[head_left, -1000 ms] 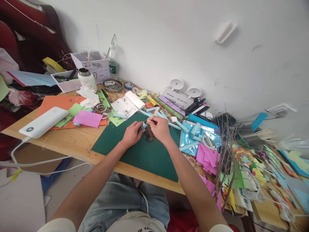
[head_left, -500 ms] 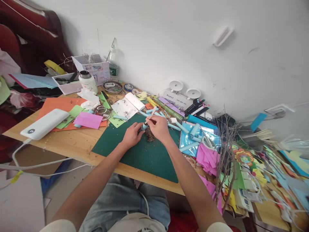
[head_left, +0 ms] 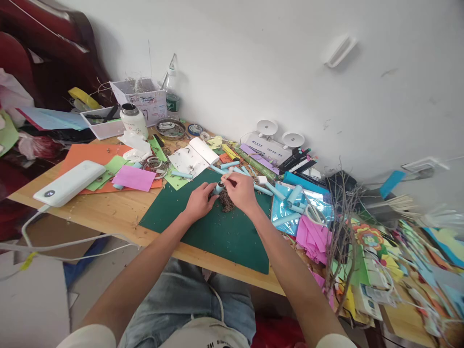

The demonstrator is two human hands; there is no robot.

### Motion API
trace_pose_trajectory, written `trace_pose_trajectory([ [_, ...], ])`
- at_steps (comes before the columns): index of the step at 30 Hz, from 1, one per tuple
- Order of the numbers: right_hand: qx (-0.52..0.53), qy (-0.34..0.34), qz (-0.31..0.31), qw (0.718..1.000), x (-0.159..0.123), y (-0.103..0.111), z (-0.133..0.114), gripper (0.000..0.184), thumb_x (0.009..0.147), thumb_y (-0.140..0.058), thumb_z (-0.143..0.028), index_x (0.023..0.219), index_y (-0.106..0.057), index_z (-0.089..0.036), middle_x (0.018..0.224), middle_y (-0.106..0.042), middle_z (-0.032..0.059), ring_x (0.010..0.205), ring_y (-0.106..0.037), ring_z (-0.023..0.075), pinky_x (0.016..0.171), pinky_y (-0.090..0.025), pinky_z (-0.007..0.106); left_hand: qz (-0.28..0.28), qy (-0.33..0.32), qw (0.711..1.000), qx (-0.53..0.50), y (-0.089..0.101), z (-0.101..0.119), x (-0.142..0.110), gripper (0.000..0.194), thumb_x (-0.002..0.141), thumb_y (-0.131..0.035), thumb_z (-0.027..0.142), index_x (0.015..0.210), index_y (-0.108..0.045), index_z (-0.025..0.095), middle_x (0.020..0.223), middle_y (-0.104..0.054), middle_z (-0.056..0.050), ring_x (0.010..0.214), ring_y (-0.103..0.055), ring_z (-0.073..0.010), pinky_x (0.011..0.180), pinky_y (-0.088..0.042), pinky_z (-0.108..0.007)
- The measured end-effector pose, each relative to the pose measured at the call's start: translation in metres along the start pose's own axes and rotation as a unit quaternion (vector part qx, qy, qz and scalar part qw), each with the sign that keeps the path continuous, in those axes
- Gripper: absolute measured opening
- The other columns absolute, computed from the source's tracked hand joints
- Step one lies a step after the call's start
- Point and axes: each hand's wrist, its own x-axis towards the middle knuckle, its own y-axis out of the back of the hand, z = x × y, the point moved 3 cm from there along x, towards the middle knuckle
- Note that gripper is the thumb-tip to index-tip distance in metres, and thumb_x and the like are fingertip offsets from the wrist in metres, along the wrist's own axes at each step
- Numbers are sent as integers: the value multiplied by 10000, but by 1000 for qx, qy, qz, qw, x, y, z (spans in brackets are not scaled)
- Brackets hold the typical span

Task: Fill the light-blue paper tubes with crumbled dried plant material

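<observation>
My left hand (head_left: 200, 202) is wrapped around a short light-blue paper tube (head_left: 218, 189), whose dark open end points up. Just to its right, my right hand (head_left: 239, 189) pinches a thin pale stick (head_left: 227, 177) close above the tube's mouth. Its lower end is too small to make out. Under and between the hands lies a heap of brown crumbly bits (head_left: 227, 202) on the green cutting mat (head_left: 224, 241), with loose crumbs scattered around it.
More light-blue tubes (head_left: 262, 190) lie behind and right of my hands. A white power bank (head_left: 70, 182) with a cable rests at the left. Upright twigs (head_left: 342, 217), scissors (head_left: 314, 214) and pink paper (head_left: 313, 238) crowd the right. A white bottle (head_left: 133, 123) stands at the back left.
My right hand has tipped slightly and the pale stick shows less above the fingers. The left hand keeps its hold on the tube. The view has shifted slightly.
</observation>
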Motion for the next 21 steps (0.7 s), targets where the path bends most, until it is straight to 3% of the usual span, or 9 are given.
trace_pose_trajectory([
  [8, 3, 11, -18, 1000, 0, 5, -2, 199, 850, -532, -182, 729, -690, -193, 741, -690, 36, 689, -614, 181, 675, -455, 286, 3, -2, 1000, -4, 0, -1, -1, 311, 897, -515, 299, 1199, -544, 227, 913, -567, -49, 809, -575, -196, 701, -455, -288],
  [21, 64, -42, -13, 997, -9, 5, -3, 207, 854, -543, -276, 775, -711, -184, 775, -712, 45, 698, -632, 193, 662, -475, 294, -9, 5, 1000, -12, 1, 0, -2, 311, 913, -501, 302, 1211, -537, 221, 953, -563, -56, 806, -575, -192, 690, -444, -286],
])
